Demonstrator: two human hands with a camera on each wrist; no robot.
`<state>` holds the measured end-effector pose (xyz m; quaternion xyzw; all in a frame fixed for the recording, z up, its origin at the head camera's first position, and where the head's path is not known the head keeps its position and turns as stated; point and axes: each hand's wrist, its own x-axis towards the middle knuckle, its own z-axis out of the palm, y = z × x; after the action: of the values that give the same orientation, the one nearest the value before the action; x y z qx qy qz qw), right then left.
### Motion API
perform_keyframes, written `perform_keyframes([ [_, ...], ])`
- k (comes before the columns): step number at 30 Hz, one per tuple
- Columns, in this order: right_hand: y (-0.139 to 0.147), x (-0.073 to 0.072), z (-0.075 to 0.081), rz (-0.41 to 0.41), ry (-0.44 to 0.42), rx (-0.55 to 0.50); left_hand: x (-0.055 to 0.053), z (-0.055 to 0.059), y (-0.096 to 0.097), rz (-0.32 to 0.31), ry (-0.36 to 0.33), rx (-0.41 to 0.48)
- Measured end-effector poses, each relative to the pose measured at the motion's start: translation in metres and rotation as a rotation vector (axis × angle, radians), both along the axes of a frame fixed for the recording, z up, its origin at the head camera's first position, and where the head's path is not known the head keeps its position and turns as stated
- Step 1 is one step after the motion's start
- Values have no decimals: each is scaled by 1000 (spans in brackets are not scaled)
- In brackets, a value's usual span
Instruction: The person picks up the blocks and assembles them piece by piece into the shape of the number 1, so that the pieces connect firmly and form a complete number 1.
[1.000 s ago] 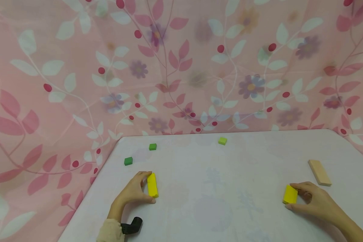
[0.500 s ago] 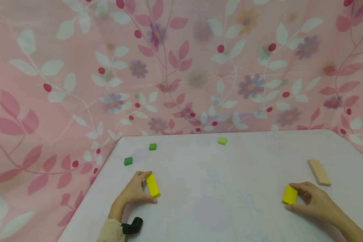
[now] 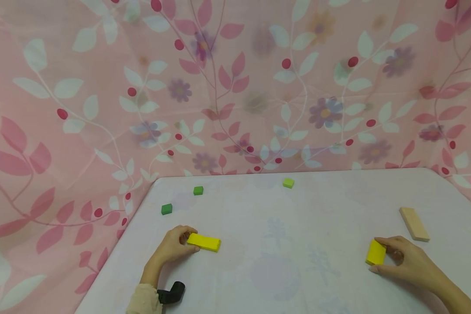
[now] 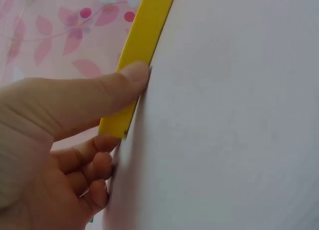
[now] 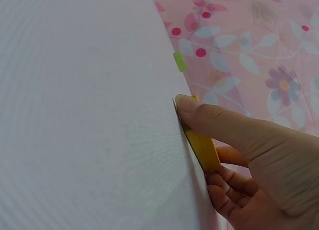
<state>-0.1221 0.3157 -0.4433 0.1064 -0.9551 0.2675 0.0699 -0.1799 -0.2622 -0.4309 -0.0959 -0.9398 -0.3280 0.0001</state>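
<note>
On the left of the white table, my left hand pinches one end of a long yellow block between thumb and fingers. The block now points to the right, its far end free of the hand. The left wrist view shows the thumb across the yellow block near its lower end, fingers behind it. Over at the right, my right hand pinches a shorter-looking yellow block, thumb on its near end and fingertips on its far end. In the right wrist view this yellow block lies under the thumb.
A plain wooden plank lies beyond the right hand. Two small green blocks sit at the back left, and a light green block is near the back edge. A pink floral curtain hangs behind the table.
My left hand has turned the long yellow block from pointing away to lying sideways, its grip moving to one end. The right hand and its block have hardly moved.
</note>
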Motion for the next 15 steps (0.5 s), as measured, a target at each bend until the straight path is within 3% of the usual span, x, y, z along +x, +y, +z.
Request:
perform_keyframes([
  [7,-1,1,1,-7,-5,4,0,1,-5,-29,1,40],
  [15,-1,0,4,-27,-39,22,-2,-3,-3,-71,58,93],
])
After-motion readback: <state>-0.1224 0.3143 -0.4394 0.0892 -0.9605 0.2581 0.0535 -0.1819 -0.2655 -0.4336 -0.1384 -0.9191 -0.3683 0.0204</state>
